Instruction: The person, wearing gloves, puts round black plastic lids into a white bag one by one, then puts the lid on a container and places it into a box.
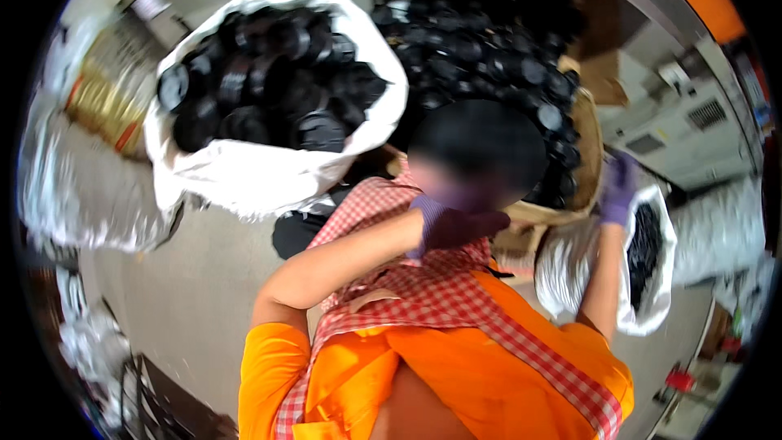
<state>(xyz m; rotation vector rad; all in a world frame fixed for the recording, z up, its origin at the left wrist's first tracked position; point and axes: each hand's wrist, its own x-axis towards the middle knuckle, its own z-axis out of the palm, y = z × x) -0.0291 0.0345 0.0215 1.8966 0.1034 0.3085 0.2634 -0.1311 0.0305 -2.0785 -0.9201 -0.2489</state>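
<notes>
In a purple glove with a dark palm, my left hand (458, 230) is closed at the lower edge of a round black piece (476, 132), held up in front of me. Blur covers the lower part of that piece and hides some of the fingers. Out to the right is my right hand (619, 187), also in a purple glove, beside the rim of a tan basket (588, 171). Motion smears its fingers, and I see nothing clearly in them. Many small round black pieces (464, 49) are heaped in and beyond the basket.
A large white sack (244, 171) full of round black pieces stands at the front left. Right of the basket is a smaller white sack (562, 277) with dark contents. Wrapped clear bags (98, 187) line the left side; a grey cabinet (692, 130) stands at the right.
</notes>
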